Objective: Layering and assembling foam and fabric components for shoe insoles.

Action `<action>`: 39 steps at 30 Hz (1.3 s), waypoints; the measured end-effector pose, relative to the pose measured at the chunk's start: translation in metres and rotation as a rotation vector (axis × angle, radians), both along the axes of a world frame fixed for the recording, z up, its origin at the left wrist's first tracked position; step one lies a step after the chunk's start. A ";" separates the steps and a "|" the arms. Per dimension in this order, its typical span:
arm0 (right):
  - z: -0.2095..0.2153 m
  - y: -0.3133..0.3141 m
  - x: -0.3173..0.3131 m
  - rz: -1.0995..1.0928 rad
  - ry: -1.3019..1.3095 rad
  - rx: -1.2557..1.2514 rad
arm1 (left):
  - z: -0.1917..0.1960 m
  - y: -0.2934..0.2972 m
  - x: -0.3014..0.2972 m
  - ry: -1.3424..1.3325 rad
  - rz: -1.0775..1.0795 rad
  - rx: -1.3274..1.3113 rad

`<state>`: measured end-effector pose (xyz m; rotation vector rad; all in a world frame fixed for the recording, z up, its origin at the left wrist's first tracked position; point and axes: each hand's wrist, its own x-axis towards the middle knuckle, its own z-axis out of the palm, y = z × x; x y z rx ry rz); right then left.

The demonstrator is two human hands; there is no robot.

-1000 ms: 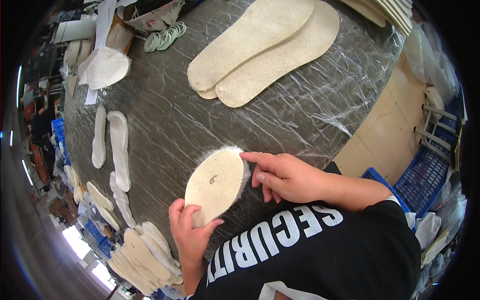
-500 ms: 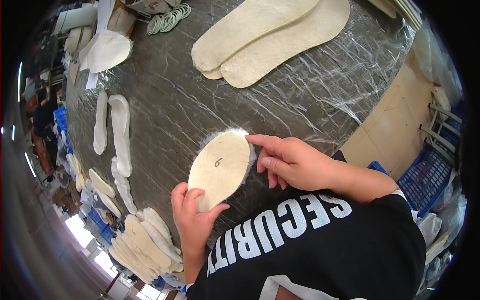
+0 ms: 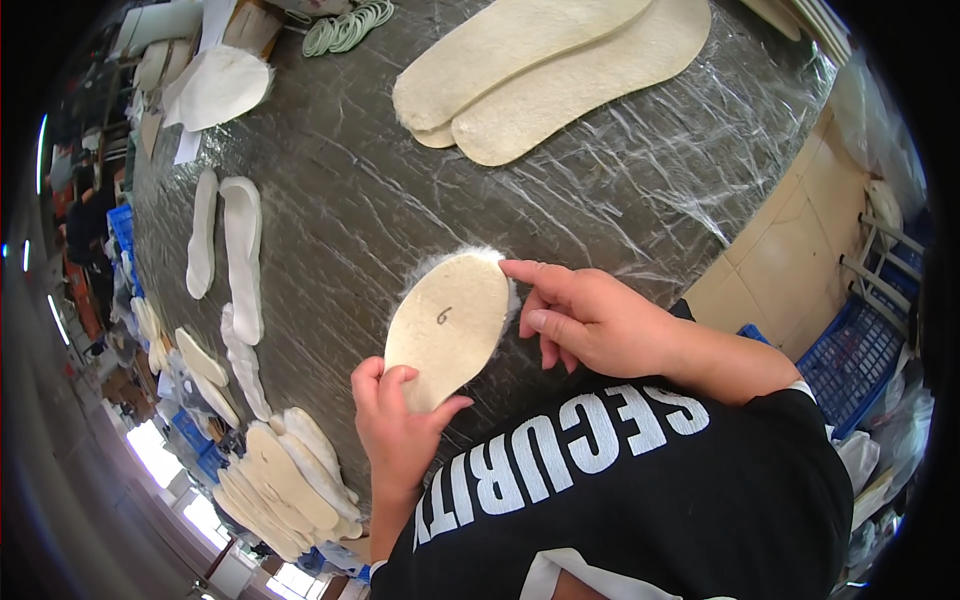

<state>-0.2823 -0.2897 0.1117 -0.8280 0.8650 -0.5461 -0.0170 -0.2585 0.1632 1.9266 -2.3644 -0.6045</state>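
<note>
A cream insole (image 3: 447, 310) with a small dark handwritten mark and white fluff along its edges is held just over or on the table at the middle. My left hand (image 3: 402, 408) grips its near, narrow end, fingers at the left edge and on top, thumb at the right side. With an outstretched index finger, my right hand (image 3: 590, 315) touches the insole's far right edge. The other right fingers curl loosely and hold nothing. Two larger felt-like cream insoles (image 3: 580, 85) overlap at the far side of the table.
Film covers the dark table (image 3: 330, 200). At the left lie white strip-like pieces (image 3: 243, 260) and a heap of cream insoles (image 3: 290, 480). A white fluffy piece (image 3: 225, 88) and a coil of pale green cord (image 3: 348, 27) sit far left. A blue crate (image 3: 850, 350) stands at the right.
The whole view has shifted slightly, so table things appear a little higher and further right. Both hands keep nearly the same pose on the insole.
</note>
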 end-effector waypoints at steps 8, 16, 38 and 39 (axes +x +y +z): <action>-0.001 0.004 0.005 -0.080 0.151 -0.116 | -0.005 0.002 0.000 -0.036 -0.056 -0.052; -0.001 0.013 0.012 -0.178 0.288 -0.218 | -0.004 0.001 -0.001 -0.035 -0.055 -0.063; 0.011 0.015 0.028 0.718 0.573 -0.826 | 0.022 -0.014 -0.004 0.148 0.128 0.143; 0.013 0.014 0.029 0.716 0.573 -0.828 | 0.022 -0.014 -0.003 0.165 0.133 0.155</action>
